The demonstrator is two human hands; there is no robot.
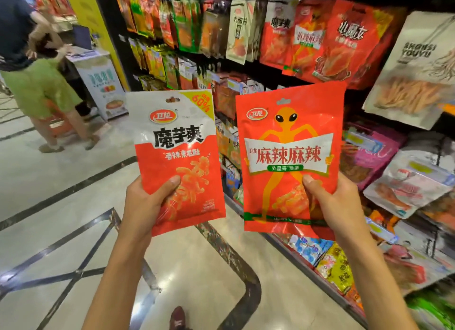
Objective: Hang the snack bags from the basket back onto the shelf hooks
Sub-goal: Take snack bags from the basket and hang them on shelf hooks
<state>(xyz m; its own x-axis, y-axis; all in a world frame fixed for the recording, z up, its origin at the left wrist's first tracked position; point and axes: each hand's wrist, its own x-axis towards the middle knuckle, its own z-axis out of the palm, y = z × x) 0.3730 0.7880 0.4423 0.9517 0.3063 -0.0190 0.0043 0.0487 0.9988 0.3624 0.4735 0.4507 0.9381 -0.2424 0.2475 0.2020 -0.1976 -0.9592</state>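
I hold 2 snack bags up in front of me, 1 in each hand. My left hand (145,201) grasps the lower left corner of the white-and-red bag (177,142). The thumb presses on its front, and the other fingers are behind it where I cannot see them. My right hand (337,204) grasps the lower right edge of the red bag (290,145), the one with the orange alien figure, thumb on the front in the same way. Both bags are upright, side by side with a narrow gap between them, fronts turned toward me. They are in the air, apart from the shelf (270,70).

The shelf runs along my right, packed with rows of hanging packets (344,41). In the upper row a red alien packet (307,41) like mine hangs just beside a white-and-red one (280,31).

The floor (49,182) is pale glossy tile with dark inlaid lines. A person (37,88) in green stands up the aisle at far left. My dark red shoe (177,317) shows at the bottom edge.
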